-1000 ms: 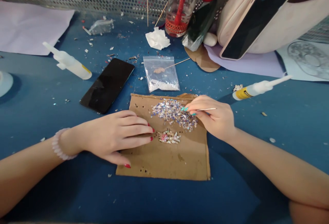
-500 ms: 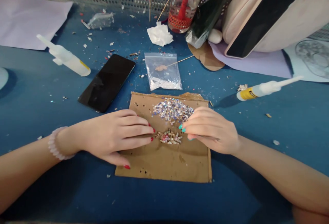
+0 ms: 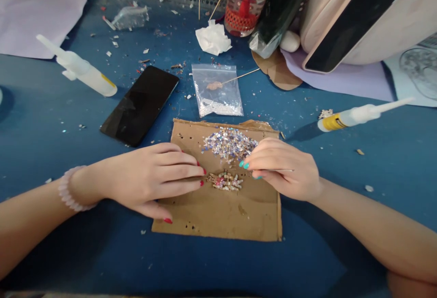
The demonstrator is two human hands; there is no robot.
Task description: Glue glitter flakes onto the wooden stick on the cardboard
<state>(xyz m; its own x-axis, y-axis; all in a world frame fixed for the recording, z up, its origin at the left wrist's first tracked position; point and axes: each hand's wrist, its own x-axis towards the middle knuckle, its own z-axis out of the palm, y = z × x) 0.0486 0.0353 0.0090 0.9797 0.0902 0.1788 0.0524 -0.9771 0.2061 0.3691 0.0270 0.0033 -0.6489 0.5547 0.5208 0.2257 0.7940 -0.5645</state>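
Note:
My left hand, red-nailed, lies over the left part of a cardboard piece with its fingers stretched out. Its fingertips reach the left end of a small beaded piece of gold, pink and pearly bits on the cardboard. My right hand, teal-nailed, is closed in a pinch around a thin stick-like tool; its exact kind is unclear. Those right fingertips are at the lower right edge of a pile of glittery chips, just above the beaded piece. Whether a chip is pinched there cannot be seen.
A zip bag of shiny bits lies behind the cardboard, a thin stick across it. A black phone and a glue bottle are left; another glue bottle is right. Behind are crumpled tissue, a jar and a propped phone.
The view has shifted slightly. My right hand has turned a little at the edge of the chip pile, and its tool shows more plainly. My left hand stays in place.

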